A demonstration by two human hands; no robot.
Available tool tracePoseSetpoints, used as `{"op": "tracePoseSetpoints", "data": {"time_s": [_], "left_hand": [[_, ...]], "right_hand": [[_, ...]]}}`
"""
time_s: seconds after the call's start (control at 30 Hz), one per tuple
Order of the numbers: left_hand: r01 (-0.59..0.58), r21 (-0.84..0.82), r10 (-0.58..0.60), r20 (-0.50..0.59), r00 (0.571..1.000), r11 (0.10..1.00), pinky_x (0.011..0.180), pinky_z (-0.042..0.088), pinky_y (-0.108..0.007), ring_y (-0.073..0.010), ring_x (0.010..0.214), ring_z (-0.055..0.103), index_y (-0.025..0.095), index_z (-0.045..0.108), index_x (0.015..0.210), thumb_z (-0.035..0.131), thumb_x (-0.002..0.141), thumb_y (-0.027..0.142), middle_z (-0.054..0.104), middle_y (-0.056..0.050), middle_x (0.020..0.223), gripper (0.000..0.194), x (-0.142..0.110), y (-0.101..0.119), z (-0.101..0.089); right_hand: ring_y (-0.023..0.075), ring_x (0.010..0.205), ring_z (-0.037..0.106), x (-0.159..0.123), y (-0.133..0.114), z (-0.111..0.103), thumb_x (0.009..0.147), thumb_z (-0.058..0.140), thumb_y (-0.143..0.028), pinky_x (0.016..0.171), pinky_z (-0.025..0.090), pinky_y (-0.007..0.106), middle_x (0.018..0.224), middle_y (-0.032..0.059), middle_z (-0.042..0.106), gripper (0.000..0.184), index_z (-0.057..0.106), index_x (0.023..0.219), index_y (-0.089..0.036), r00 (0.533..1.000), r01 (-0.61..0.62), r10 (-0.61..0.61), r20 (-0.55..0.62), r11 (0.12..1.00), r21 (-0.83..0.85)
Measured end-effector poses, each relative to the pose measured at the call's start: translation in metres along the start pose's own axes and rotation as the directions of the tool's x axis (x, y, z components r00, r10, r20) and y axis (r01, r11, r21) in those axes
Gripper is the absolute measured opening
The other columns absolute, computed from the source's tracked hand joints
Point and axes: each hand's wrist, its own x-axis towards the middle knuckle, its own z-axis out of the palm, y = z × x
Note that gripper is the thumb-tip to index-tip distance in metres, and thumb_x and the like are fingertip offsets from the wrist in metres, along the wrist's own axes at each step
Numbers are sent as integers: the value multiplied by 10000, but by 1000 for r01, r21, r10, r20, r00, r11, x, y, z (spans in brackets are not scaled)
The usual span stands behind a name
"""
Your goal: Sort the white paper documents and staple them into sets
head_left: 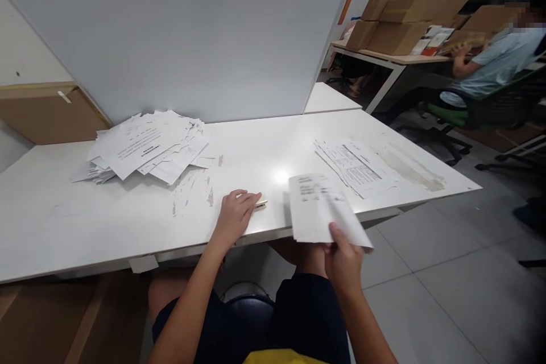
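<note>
My left hand [236, 215] rests on the table near its front edge, fingers closed over a small pale-gold stapler [261, 203]. Only the stapler's end shows past the fingertips; the rest is hidden. In my right hand [344, 261] are sheets of paper [318, 205] with print on them, pinched with the thumb on top. The sheets bend over and hang partly past the table's front edge. Behind them, a thin stack of printed papers [352, 165] lies on the right of the white table [256, 153].
A large, messy pile of papers [149, 145] lies at the back left. A whitish board [191, 34] stands along the table's rear, with a cardboard box [51, 108] beside it. To the right, a person [499, 62] sits by another desk with cardboard boxes [396, 23].
</note>
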Motion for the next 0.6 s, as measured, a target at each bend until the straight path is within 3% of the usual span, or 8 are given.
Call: {"op": "tracePoseSetpoints", "data": {"time_s": [0.07, 0.13, 0.2, 0.27, 0.37, 0.47, 0.53, 0.6], "left_hand": [[9, 11, -9, 0, 1000, 1000, 909, 414, -411, -250, 1151, 524, 264, 551, 1330, 387, 986, 297, 673, -59, 1200, 383, 1, -1, 0], [5, 21, -6, 20, 1000, 1000, 905, 445, -403, -248, 1118, 547, 234, 514, 1364, 424, 973, 349, 669, -75, 1196, 417, 3, -4, 1], [-17, 44, 14, 70, 997, 999, 917, 465, -396, -250, 1105, 566, 230, 556, 1319, 464, 953, 383, 672, -77, 1178, 407, 9, -8, 2], [-14, 86, 3, 137, 991, 996, 938, 472, -399, -261, 1110, 580, 233, 620, 1228, 496, 935, 375, 672, -79, 1169, 349, 19, -12, 4], [58, 139, -88, 225, 970, 989, 935, 484, -416, -295, 1120, 585, 204, 623, 1215, 536, 893, 308, 649, -105, 1212, 350, 33, -14, 5], [122, 100, -143, 242, 960, 987, 898, 496, -428, -299, 1069, 599, 212, 586, 1270, 503, 894, 306, 642, -107, 1206, 396, 38, -12, 4], [199, -25, -189, 221, 957, 980, 880, 496, -430, -284, 1015, 605, 224, 616, 1208, 492, 903, 324, 669, -91, 1112, 345, 36, -10, 4], [315, -207, -274, 206, 940, 926, 876, 494, -427, -276, 1006, 596, 214, 637, 1133, 512, 902, 336, 680, -89, 1031, 290, 32, -10, 6]], "right_hand": [[98, 501, 421, 5, -17, 15, 657, 765, -412, 402, 331, 238, 657, -15, 537, 348, 609, 886, -202, 994, 90, -82, -76, 989, 117], [105, 521, 453, 8, -31, 40, 627, 775, -409, 410, 357, 236, 689, -9, 565, 337, 610, 840, -207, 995, 94, -90, -32, 979, 179], [102, 511, 463, 8, -40, 74, 606, 786, -410, 411, 370, 232, 663, -14, 565, 320, 599, 755, -197, 992, 27, -50, 114, 981, 194], [97, 483, 456, 6, -43, 112, 625, 776, -421, 406, 367, 229, 594, -23, 535, 314, 574, 668, -185, 945, -42, -15, 328, 985, 166], [95, 453, 450, 4, -36, 174, 696, 735, -435, 427, 378, 233, 478, -40, 445, 376, 494, 546, -188, 810, -82, 15, 587, 993, 88], [82, 437, 423, 5, -20, 239, 755, 695, -408, 450, 379, 230, 453, -52, 415, 385, 467, 534, -191, 609, -80, -11, 793, 994, 75], [79, 442, 412, 7, -9, 284, 765, 693, -384, 440, 362, 223, 474, -51, 441, 336, 496, 579, -186, 474, -105, -26, 880, 991, 85], [78, 449, 414, 8, 0, 326, 773, 701, -371, 438, 358, 217, 491, -48, 465, 316, 505, 612, -181, 383, -155, -9, 924, 985, 74]]}}
